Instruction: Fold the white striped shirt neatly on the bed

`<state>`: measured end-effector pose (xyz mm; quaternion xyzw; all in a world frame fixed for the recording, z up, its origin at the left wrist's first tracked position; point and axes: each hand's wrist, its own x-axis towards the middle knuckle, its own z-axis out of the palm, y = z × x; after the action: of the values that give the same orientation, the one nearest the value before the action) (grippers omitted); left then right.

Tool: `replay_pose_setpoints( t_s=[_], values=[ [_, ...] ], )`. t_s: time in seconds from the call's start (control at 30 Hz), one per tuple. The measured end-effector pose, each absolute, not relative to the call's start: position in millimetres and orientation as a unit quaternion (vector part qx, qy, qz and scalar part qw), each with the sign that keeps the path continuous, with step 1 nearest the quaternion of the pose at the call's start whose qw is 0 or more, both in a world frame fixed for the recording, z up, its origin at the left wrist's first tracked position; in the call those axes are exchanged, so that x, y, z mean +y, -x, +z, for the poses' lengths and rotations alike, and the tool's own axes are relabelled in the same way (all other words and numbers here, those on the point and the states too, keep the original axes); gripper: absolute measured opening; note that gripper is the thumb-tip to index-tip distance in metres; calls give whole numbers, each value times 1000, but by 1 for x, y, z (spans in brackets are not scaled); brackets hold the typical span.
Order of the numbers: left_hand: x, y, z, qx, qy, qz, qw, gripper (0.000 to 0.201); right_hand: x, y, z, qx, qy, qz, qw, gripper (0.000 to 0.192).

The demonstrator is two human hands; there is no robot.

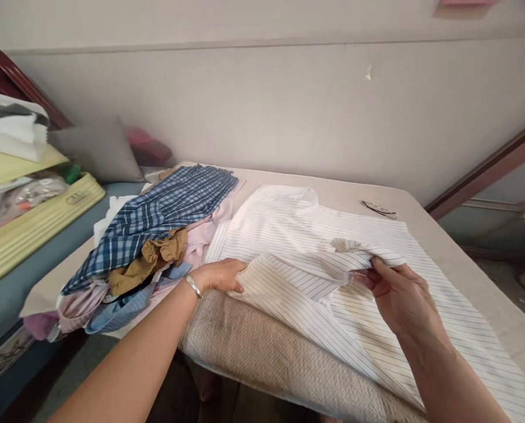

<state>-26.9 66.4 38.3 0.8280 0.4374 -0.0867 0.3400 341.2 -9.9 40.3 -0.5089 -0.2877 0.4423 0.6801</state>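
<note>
The striped shirt [284, 226] lies over the middle and right of the table [341, 192]. The right hand [405, 296] has its fingers pinched on a fold, holding it up, maybe so it comes off the cloth below. The left hand [220, 275] touches the shirt by the front edge, likely to keep it still; I can't tell if its fingers grip. The clothes pile [165, 202] sits at the left end, probably to leave room.

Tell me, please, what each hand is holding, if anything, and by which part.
The right hand holds the striped white garment by a bunched fold; the left hand touches its near-left edge, grip unclear.
</note>
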Motion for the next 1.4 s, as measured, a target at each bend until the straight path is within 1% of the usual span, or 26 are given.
replay_pose_setpoints(
  t_s=[0.07,0.1,0.17,0.27,0.33,0.43,0.5,0.6,0.67,0.77,0.83,0.87,0.93,1.07,1.17,1.27,1.4],
  values=[
    [67,28,39,429,-833,-118,328,24,-11,-345,40,-293,510,434,682,34],
    [67,29,39,431,-833,-123,325,19,-11,-346,41,-305,518,442,666,34],
    [69,31,38,433,-834,-116,322,14,-13,-344,43,-350,548,465,601,39],
    [70,28,34,445,-838,-54,313,20,-18,-334,46,-441,594,470,481,61],
    [69,20,29,461,-828,-7,318,28,-22,-327,47,-496,613,455,414,66],
    [68,8,19,474,-811,1,343,51,-28,-324,48,-566,637,422,310,54],
    [67,3,11,474,-810,-13,345,58,-33,-332,50,-601,656,386,245,47],
    [70,3,0,466,-816,-24,340,60,-44,-360,58,-623,692,325,165,42],
    [73,6,-4,439,-821,-22,364,56,-54,-385,63,-615,736,260,113,40],
    [78,9,-6,427,-825,-18,370,52,-69,-422,64,-570,802,172,49,26],
    [79,8,-5,450,-826,-17,339,54,-72,-437,60,-541,827,153,36,17],
    [78,6,-4,457,-828,-20,325,55,-70,-440,56,-529,834,152,40,17],
    [75,3,-3,461,-832,-32,308,56,-59,-437,46,-510,845,154,53,21],
    [67,-3,-5,473,-833,-24,286,58,-20,-413,26,-476,855,181,93,38],
    [60,-4,-9,482,-831,-16,279,54,10,-406,16,-454,860,203,115,35],
    [53,-4,-17,487,-828,-3,277,57,44,-431,16,-424,877,177,140,37],
    [47,0,-38,512,-813,19,278,61,109,-492,22,-403,889,156,151,35]
  ],
)
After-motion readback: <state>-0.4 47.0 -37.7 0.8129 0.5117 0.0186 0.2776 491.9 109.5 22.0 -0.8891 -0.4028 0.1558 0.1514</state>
